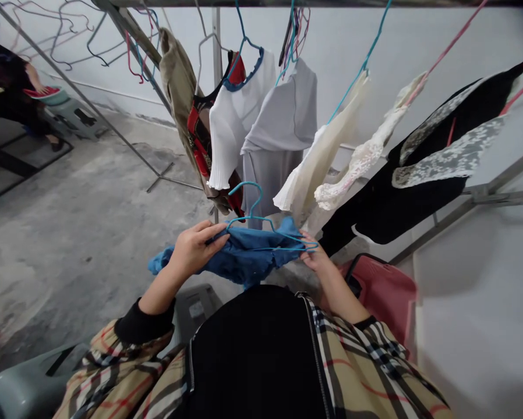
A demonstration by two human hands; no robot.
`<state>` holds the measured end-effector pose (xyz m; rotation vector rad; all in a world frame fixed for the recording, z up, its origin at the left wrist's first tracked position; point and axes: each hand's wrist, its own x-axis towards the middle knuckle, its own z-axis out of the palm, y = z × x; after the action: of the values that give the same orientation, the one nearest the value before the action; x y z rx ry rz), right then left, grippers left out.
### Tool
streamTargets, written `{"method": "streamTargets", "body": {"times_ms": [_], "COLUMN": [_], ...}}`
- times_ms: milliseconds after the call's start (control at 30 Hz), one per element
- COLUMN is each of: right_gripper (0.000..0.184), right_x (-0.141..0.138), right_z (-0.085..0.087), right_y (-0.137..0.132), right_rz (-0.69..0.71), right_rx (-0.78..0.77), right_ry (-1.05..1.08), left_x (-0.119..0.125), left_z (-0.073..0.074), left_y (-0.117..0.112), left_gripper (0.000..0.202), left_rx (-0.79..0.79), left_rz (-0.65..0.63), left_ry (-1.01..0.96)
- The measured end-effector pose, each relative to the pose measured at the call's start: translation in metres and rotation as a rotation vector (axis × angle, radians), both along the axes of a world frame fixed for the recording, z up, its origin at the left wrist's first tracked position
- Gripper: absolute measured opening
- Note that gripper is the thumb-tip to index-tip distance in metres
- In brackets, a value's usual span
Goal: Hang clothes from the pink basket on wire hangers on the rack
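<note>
A crumpled blue garment [248,253] hangs between my two hands in front of my body. A turquoise wire hanger [253,201] goes with it, hook upward, its left shoulder inside the cloth and its right end showing outside the fabric. My left hand [195,247] is closed on the garment at the hanger's left shoulder, thumb and fingers pinching the cloth. My right hand [314,253] is closed around the hanger's right end, near the garment's right edge. Parts of the right fingers are hidden behind the hanger and cloth.
Clothes hang from a metal rack ahead: a white top [239,110], a pale grey shirt [283,122], lace pieces [370,145] and a black garment [375,209]. A red plastic tub or stool [384,291] stands at lower right. At far left, a person [12,87] is beside a basin.
</note>
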<state>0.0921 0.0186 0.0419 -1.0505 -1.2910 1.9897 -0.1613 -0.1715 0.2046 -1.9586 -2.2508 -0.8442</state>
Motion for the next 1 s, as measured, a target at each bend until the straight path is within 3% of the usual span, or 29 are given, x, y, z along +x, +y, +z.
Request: {"method": "streamTargets", "body": {"times_ms": [133, 300, 367, 533, 667, 733, 867, 900, 933, 1000], "right_gripper": [0.028, 0.029, 0.028, 0.025, 0.024, 0.021, 0.021, 0.023, 0.024, 0.026], "right_x": [0.002, 0.003, 0.006, 0.015, 0.021, 0.027, 0.043, 0.046, 0.048, 0.048], "right_z": [0.016, 0.037, 0.046, 0.065, 0.077, 0.084, 0.095, 0.098, 0.101, 0.107], "right_y": [0.008, 0.003, 0.002, 0.006, 0.003, -0.001, -0.004, -0.003, -0.001, 0.002], "right_rz": [-0.123, -0.236, -0.237, -0.337, -0.414, -0.311, 0.332, 0.377, 0.335, 0.117], "right_rx": [-0.042, -0.011, 0.093, 0.558, 0.671, 0.715, 0.853, 0.895, 0.942, 1.038], "right_ry": [0.038, 0.025, -0.042, -0.231, -0.263, -0.274, -0.282, -0.287, -0.293, -0.302], "left_x": [-0.006, -0.009, -0.010, -0.007, 0.000, 0.000, -0.010, -0.013, -0.015, -0.019], "left_z": [-0.014, -0.022, -0.024, -0.034, -0.041, -0.043, -0.038, -0.034, -0.031, -0.023], "left_y": [-0.005, -0.006, -0.008, -0.016, -0.017, -0.015, -0.013, -0.013, -0.013, -0.014], "left_gripper": [0.026, 0.024, 0.024, 0.023, 0.024, 0.024, 0.024, 0.024, 0.024, 0.021], "left_rx": [0.058, 0.195, 0.214, 0.151, -0.003, -0.025, 0.143, 0.182, 0.209, 0.239], "left_rz": [0.076, 0.197, 0.217, 0.206, 0.182, 0.226, 0.306, 0.290, 0.262, 0.190], "left_ry": [-0.027, -0.028, -0.010, 0.147, 0.292, 0.279, 0.009, -0.066, -0.125, -0.194]}}
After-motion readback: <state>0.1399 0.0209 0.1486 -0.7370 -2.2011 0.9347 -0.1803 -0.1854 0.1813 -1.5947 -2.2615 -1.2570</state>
